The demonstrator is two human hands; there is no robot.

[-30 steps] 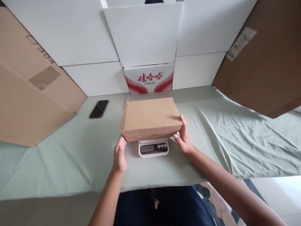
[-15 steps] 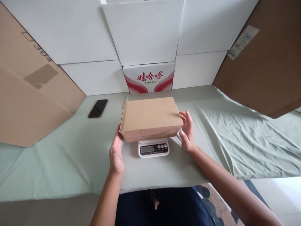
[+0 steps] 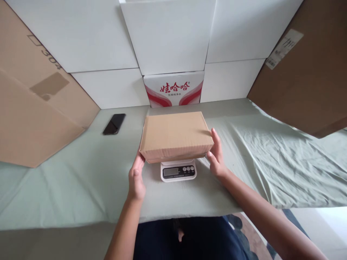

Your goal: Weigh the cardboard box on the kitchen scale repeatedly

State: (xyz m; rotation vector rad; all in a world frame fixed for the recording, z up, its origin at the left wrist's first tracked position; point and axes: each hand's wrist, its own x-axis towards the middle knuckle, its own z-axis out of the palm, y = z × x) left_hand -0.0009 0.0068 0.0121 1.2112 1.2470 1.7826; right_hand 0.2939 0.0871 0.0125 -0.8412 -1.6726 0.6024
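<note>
A closed brown cardboard box (image 3: 176, 133) sits over a white kitchen scale (image 3: 179, 179), covering its weighing platform. The scale's display and its row of round buttons show at the front. My left hand (image 3: 137, 180) is against the box's left side, its fingers partly hidden under the edge. At the right end, my right hand (image 3: 217, 155) grips the box, with the thumb at the front corner and the fingers along the side. I cannot make out any digits on the display.
A black phone (image 3: 114, 124) lies on the green cloth (image 3: 81, 162) to the left. White panels and a red-and-white printed carton (image 3: 175, 89) stand at the back. Large cardboard sheets (image 3: 35, 104) flank the left side, and another cardboard piece (image 3: 306, 83) the right.
My right hand's fingers have closed in against the box's right side. The box stays over the scale, and the whole view has shifted slightly.
</note>
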